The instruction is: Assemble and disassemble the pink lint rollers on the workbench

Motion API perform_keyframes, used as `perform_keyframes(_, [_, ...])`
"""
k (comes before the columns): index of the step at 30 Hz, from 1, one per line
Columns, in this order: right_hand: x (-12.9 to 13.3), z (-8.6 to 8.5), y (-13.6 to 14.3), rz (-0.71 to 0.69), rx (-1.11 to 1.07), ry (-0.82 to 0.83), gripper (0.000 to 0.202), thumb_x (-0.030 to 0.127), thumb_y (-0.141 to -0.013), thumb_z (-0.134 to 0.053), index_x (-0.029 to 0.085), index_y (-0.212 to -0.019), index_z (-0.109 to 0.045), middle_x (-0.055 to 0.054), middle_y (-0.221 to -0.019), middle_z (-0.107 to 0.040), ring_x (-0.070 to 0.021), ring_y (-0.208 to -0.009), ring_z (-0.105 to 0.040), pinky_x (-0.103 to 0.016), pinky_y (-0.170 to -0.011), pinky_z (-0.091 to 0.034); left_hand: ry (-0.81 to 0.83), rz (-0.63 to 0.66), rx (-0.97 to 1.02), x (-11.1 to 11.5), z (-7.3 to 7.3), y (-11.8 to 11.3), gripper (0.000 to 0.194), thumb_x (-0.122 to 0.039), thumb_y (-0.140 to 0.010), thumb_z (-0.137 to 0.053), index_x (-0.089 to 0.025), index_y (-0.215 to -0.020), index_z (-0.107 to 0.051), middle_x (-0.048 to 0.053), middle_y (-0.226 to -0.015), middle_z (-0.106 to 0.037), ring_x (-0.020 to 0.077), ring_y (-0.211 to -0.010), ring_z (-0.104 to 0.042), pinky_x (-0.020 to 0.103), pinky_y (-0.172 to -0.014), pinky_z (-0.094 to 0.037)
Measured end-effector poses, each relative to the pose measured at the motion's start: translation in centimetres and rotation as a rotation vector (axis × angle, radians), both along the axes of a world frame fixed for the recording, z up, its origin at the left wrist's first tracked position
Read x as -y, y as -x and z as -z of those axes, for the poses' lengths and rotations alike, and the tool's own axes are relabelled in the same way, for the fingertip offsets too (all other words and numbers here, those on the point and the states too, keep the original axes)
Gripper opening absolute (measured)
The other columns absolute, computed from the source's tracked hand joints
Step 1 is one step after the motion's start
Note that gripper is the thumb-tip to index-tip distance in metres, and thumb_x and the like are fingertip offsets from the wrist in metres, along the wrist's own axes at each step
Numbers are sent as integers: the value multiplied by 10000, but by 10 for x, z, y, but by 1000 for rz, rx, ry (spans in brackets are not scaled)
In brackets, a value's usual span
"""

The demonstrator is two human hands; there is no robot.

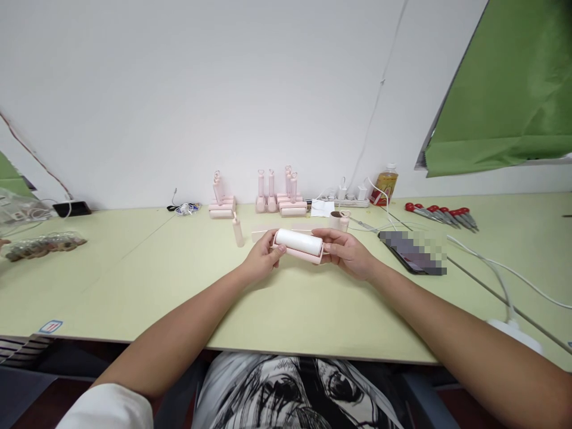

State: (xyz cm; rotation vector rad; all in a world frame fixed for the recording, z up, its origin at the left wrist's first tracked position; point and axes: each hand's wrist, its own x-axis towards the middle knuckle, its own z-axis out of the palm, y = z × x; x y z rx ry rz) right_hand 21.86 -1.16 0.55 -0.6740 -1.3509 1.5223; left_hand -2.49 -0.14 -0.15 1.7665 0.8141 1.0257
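A pink lint roller head with a white roll (298, 242) is held in the air over the table, tilted slightly down to the right. My left hand (263, 257) grips its left end, thumb in front. At the right end, my right hand (349, 253) closes its fingers on the pink frame. Just behind the hands lies a long pale pink piece (261, 232), partly hidden. A pink handle (238, 231) stands upright to the left of my left hand. Beyond my right hand are a small round container (335, 219) and another pink handle (344, 222).
Pink rollers (222, 208) and upright handles (271, 187) stand along the wall. To the right are a phone (411, 253), white cables, a drink bottle (385, 185) and several red-tipped tools (440, 214). Bagged items (44, 245) lie at far left, beside part of another person's hand (3, 243).
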Motion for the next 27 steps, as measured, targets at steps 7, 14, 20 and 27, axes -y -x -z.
perform_keyframes(7, [-1, 1, 1, 10, -4, 17, 347, 275, -709, -767, 232, -1045, -695, -41, -996, -666, -176, -822, -648, -378, -705, -609, -61, -19, 8, -1, 2, 0, 502, -457, -866, -548, -208, -1268, -381, -7, -871, -482, 51, -547, -455, 198, -468, -403])
perform_keyframes(14, [-2, 2, 2, 64, 2, 56, 331, 291, -719, -758, 243, -1042, -705, -37, -1101, -661, -165, -877, -653, -325, -745, -613, -84, -53, 6, -1, 2, 0, 462, -348, -844, -576, -241, -1231, -347, 22, -1016, -481, 44, -604, -494, 184, -492, -419])
perform_keyframes(20, [-2, 3, 4, 98, 12, 62, 330, 317, -707, -761, 235, -1024, -718, -41, -1040, -685, -179, -860, -668, -387, -821, -589, -64, -54, -23, 0, 1, -1, 426, -247, -817, -578, -241, -1176, -348, 11, -995, -474, 54, -638, -514, 183, -513, -436])
perform_keyframes(27, [0, 3, 6, 129, 56, -60, 363, 329, -690, -764, 227, -1035, -714, -43, -1054, -685, -211, -943, -646, -474, -903, -542, -97, -80, -42, -1, 5, -1, 371, -243, -814, -577, -233, -1122, -370, -3, -942, -486, 79, -697, -512, 213, -590, -473])
